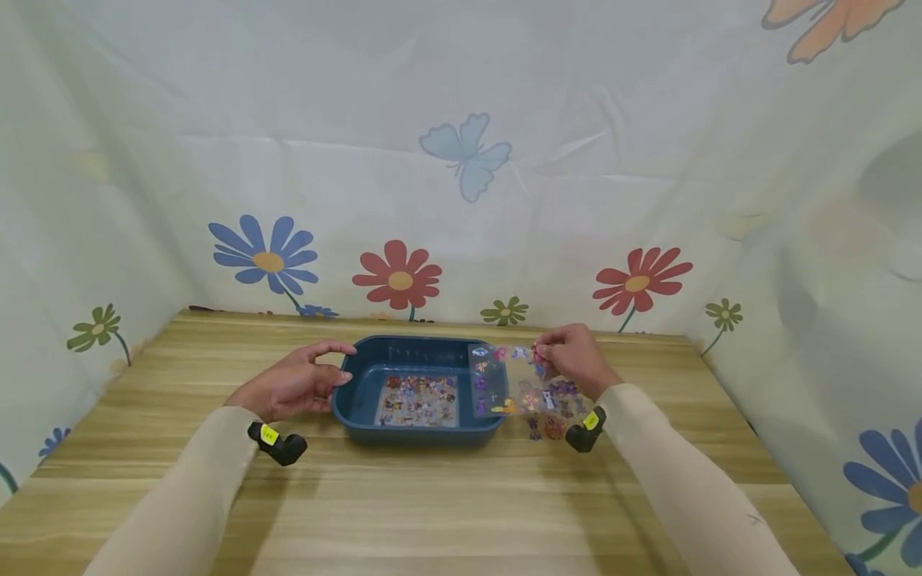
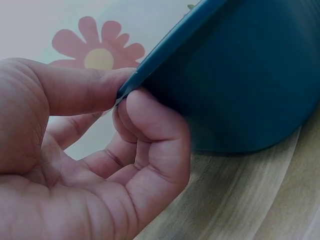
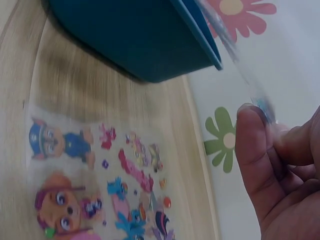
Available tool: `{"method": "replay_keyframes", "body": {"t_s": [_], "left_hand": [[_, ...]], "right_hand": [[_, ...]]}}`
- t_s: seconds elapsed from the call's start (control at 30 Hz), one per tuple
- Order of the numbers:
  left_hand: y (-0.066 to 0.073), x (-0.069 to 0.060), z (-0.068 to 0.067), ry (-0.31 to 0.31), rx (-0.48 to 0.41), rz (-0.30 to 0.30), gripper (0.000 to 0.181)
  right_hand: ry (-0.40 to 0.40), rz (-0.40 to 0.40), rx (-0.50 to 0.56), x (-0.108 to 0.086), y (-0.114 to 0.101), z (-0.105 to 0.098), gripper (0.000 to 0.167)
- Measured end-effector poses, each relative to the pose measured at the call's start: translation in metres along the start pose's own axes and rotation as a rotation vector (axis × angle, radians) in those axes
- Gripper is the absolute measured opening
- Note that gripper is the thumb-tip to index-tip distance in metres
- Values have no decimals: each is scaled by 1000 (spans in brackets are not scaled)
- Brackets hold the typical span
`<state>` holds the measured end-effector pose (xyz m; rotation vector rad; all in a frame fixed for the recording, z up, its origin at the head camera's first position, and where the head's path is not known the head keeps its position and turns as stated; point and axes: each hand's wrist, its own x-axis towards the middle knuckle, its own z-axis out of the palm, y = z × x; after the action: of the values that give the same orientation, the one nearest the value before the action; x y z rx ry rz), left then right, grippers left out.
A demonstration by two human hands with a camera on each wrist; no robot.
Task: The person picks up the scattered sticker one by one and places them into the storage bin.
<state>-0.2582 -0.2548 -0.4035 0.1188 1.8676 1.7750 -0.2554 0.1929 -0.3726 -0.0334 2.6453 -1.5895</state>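
Sleeves (image 1: 180,496): pale, coming in from the lower left and lower right of the head view, with a black wrist device (image 1: 286,448) at each cuff.
Table (image 1: 403,512): light wood grain, filling the lower half of the frame.
Curtain (image 1: 324,96): whitish cloth at the back and both sides, printed with flowers and butterflies.
Tub (image 1: 421,436): dark blue, slightly below the centre of the frame; opening faces up, long axis runs left to right.
Inner sheet (image 1: 418,404): flat on the tub's bottom, covered with small coloured figures.
Held sheet (image 1: 493,384): clear, with stickers, over the tub's right end and reaching rightward; the right wrist view shows it nearly edge-on and blurred.
Table stickers (image 3: 100,185): flat, right of the tub; one sheet or several, I cannot tell.
Left hand (image 1: 298,380): at the tub's left end, fingers bent, pinching its rim.
Right hand (image 1: 572,356): right of centre, raised above the table, thumb and finger closed upon the held sheet's upper edge.
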Motion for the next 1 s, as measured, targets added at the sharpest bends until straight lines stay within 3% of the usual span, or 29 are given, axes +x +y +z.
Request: {"method": "replay_keyframes", "body": {"t_s": [0.43, 1.0], "left_hand": [[-1, 0, 2, 8, -1, 0, 60], [0, -1, 1, 5, 4, 8, 58]], "right_hand": [[-32, -8, -11, 7, -14, 18, 23], [-103, -11, 87, 15, -26, 33, 26]]}}
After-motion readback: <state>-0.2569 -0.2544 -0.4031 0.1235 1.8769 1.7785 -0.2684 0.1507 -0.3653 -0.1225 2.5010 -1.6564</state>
